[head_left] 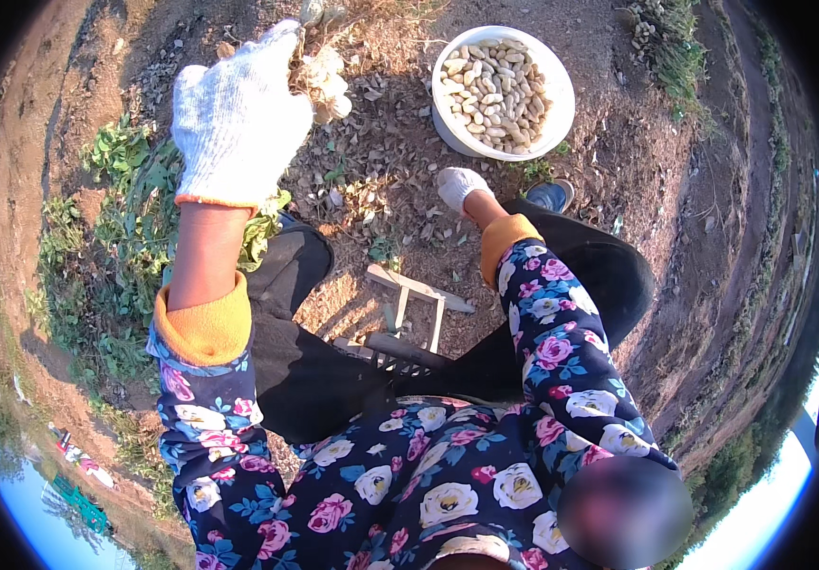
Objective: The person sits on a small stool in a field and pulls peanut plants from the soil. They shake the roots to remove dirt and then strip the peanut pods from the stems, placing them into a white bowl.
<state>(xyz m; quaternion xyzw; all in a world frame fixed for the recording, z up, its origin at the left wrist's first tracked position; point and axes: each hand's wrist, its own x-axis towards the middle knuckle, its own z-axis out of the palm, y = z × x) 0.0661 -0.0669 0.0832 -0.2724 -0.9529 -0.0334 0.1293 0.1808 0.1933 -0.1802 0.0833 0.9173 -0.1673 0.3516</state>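
Note:
My left hand [243,104], in a white knit glove with an orange cuff edge, is closed around a peanut plant at the upper left. Clustered pale pods [322,84] and dry roots stick out on the right side of the fist. Its fingertips are mostly hidden. Just below the bucket hangs my right hand [462,188], also gloved, with its fingers curled in; what is inside them, if anything, is hidden. Next to it stands a round white bucket [564,90], nearly full of unshelled peanuts [495,95].
Leafy green plants [105,256] lie in a heap on the left. Between my legs is a small wooden stool frame [419,290]. Dry leaves cover the soil [371,190], and furrows run along the right. A shoe [550,196] shows beside the bucket.

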